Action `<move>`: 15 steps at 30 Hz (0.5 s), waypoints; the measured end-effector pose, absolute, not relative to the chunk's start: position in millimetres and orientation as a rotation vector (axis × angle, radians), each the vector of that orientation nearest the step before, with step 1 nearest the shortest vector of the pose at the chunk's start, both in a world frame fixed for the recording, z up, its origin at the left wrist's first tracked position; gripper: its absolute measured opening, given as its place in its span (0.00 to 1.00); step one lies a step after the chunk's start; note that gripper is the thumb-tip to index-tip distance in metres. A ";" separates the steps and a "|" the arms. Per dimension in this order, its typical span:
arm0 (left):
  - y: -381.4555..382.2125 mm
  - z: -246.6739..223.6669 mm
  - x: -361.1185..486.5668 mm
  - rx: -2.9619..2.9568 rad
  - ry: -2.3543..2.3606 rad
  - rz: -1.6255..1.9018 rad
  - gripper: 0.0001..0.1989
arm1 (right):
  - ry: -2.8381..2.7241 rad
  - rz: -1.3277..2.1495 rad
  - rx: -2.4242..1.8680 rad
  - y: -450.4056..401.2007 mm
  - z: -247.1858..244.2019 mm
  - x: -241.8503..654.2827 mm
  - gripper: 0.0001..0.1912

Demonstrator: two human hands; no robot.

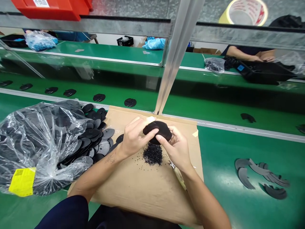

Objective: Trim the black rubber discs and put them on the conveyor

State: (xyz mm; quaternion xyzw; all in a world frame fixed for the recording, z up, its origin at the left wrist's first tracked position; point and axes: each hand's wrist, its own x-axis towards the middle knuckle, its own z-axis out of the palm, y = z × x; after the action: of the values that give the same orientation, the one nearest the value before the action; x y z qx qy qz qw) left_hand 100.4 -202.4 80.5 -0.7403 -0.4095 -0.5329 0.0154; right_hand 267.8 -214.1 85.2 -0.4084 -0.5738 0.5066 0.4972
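Between my two hands is a round black plastic disc (pixel 162 128), tilted and held above the cardboard sheet (pixel 133 190). My left hand (pixel 134 136) grips its left edge, thumb laid across the face. On the right edge my right hand (pixel 177 148) is closed, its thumb pressing the lower rim. Just under the disc lies a heap of tiny black bits (pixel 152 154). Side cutters (pixel 177 175) with pale handles rest on the cardboard, partly hidden by my right wrist. Many more black discs (pixel 95 133) spill from a clear plastic bag (pixel 43 140) at my left.
Curved black pieces (pixel 259 175) lie on the green table at right. Behind a metal post (pixel 172 60), a green belt (pixel 109 92) carries spaced discs. Overhead is a shelf with a red bin (pixel 52 8) and tape roll (pixel 244 12). Across, a co-worker's hands (pixel 262 57) are over a black tray.
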 end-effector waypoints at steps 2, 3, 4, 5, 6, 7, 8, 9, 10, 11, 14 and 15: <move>-203.6 81.3 101.0 -2.316 -1.282 -1.650 0.11 | -1.392 1.210 -1.007 -214.2 85.6 268.6 0.15; -204.2 81.7 101.3 -2.313 -1.286 -1.651 0.11 | -1.392 1.202 -1.020 -214.3 86.1 268.9 0.15; -204.7 82.0 101.6 -2.309 -1.289 -1.649 0.10 | -1.389 1.199 -1.032 -214.5 86.7 269.3 0.15; -205.1 82.3 102.0 -2.303 -1.287 -1.649 0.10 | -1.385 1.200 -1.037 -214.7 87.3 269.6 0.15; -205.4 82.4 102.4 -2.297 -1.282 -1.649 0.10 | -1.381 1.205 -1.038 -214.9 88.0 269.9 0.15; -205.7 82.4 102.8 -2.290 -1.273 -1.651 0.10 | -1.377 1.209 -1.036 -215.2 88.5 270.1 0.14; -205.8 82.3 103.3 -2.285 -1.263 -1.655 0.10 | -1.376 1.212 -1.036 -215.5 89.0 270.3 0.14; -206.0 82.1 103.7 -2.283 -1.253 -1.659 0.10 | -1.377 1.213 -1.039 -215.7 89.3 270.5 0.14; -206.2 81.9 104.1 -2.281 -1.245 -1.664 0.10 | -1.379 1.212 -1.043 -215.9 89.6 270.7 0.14; -206.3 81.7 104.4 -2.279 -1.240 -1.668 0.10 | -1.383 1.211 -1.046 -216.0 89.7 270.9 0.14; -207.0 81.0 105.2 -2.276 -1.246 -1.659 0.10 | -1.378 1.218 -1.037 -216.1 89.6 271.0 0.14; -207.2 80.8 105.3 -2.271 -1.246 -1.654 0.11 | -1.374 1.219 -1.032 -216.0 89.6 270.9 0.13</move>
State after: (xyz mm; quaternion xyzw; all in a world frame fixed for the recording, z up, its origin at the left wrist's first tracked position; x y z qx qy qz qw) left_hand 105.3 -207.2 80.8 -0.7386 -0.4051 -0.5377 0.0341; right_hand 270.9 -216.0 89.6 -0.4259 -0.5668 0.5027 0.4946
